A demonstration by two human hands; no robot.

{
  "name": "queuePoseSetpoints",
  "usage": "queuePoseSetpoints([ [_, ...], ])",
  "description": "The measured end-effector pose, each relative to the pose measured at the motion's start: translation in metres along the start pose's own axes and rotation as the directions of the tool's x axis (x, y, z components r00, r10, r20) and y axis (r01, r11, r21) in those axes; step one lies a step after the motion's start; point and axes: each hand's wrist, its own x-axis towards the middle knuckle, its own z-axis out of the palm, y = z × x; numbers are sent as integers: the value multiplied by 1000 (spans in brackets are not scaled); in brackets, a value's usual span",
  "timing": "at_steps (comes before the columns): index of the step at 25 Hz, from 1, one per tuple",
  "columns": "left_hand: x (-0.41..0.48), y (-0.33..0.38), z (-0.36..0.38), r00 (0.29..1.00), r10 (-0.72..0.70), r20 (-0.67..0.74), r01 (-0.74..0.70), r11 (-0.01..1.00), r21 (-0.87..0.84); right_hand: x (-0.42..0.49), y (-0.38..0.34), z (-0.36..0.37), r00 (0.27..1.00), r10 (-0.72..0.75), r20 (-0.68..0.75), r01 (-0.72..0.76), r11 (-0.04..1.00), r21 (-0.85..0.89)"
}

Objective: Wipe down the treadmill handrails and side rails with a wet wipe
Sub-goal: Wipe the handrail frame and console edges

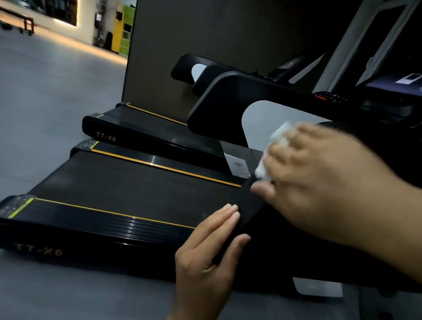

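A black treadmill with a yellow-lined side rail (101,219) lies in front of me, its near black handrail (249,203) running toward me at centre. My left hand (208,262) grips the end of that handrail, thumb on top and fingers along its far side. My right hand (319,173), blurred with motion, holds a white wet wipe (270,163) against the handrail's top just beyond the left hand. The far handrail (239,98) curves up behind. Most of the wipe is hidden under my fingers.
A second treadmill (122,133) marked TT-X6 stands parallel behind the first, against a dark wall panel (216,27). The console and lit screen (401,85) are at the right. Grey floor (27,101) stretches left, with gym equipment and coloured lockers (124,27) far back.
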Motion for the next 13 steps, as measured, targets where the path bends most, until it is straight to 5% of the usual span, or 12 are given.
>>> queuePoseSetpoints([
  [1,-4,-1,0,1000,-20,-18,19,1000,-6,0,-20,6,997,-60,56,59,998,11],
  [3,-9,-3,-1,998,-46,-38,45,999,-25,-7,-42,16,988,-142,-62,145,987,61],
  [7,-9,4,-2,996,-77,-45,74,995,-63,5,-14,8,993,3,-115,2,999,48],
  [11,-17,6,-1,969,-220,-115,209,972,-104,5,-73,28,973,-228,-36,228,974,-7],
  [13,-17,6,-5,959,-250,-134,239,967,-91,3,-57,32,980,-156,-123,167,983,82],
])
